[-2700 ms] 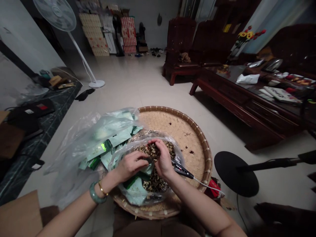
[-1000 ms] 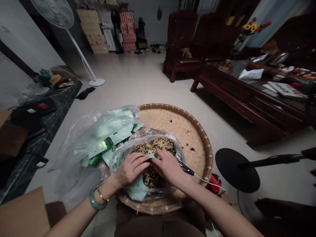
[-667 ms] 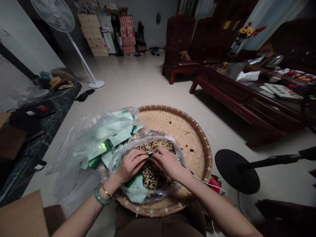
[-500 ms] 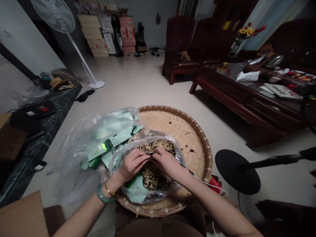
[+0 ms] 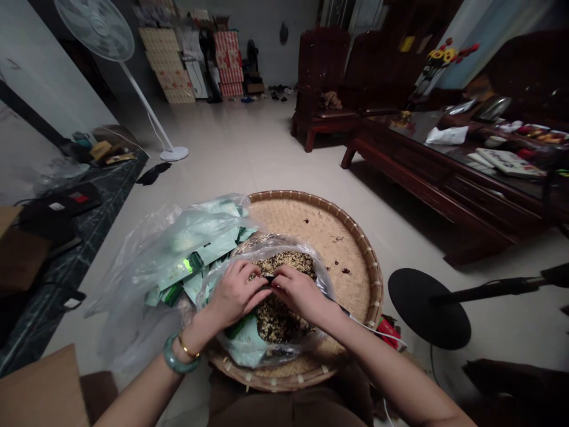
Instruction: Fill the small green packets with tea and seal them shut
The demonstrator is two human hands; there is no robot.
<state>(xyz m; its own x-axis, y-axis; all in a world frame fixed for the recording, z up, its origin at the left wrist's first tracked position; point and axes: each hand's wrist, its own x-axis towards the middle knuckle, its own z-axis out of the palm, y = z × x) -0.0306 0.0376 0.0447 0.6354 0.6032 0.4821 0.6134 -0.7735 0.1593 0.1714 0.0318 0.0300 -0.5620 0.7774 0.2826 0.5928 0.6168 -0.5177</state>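
My left hand point(image 5: 235, 292) and right hand point(image 5: 300, 292) pinch a thin packet edge point(image 5: 268, 278) between them. It lies crosswise, equally near both hands, over loose dried leaves point(image 5: 284, 262) in a clear plastic bag point(image 5: 267, 241), on a round bamboo tray point(image 5: 311, 201).

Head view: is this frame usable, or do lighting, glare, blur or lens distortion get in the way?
In the head view, wide-angle distortion bends the wooden table toward the frame edge; the lighting is dim, with the lower right corner falling dark; the plastic bag shows soft glare; the left hand and right hand look fairly sharp, without obvious motion blur.
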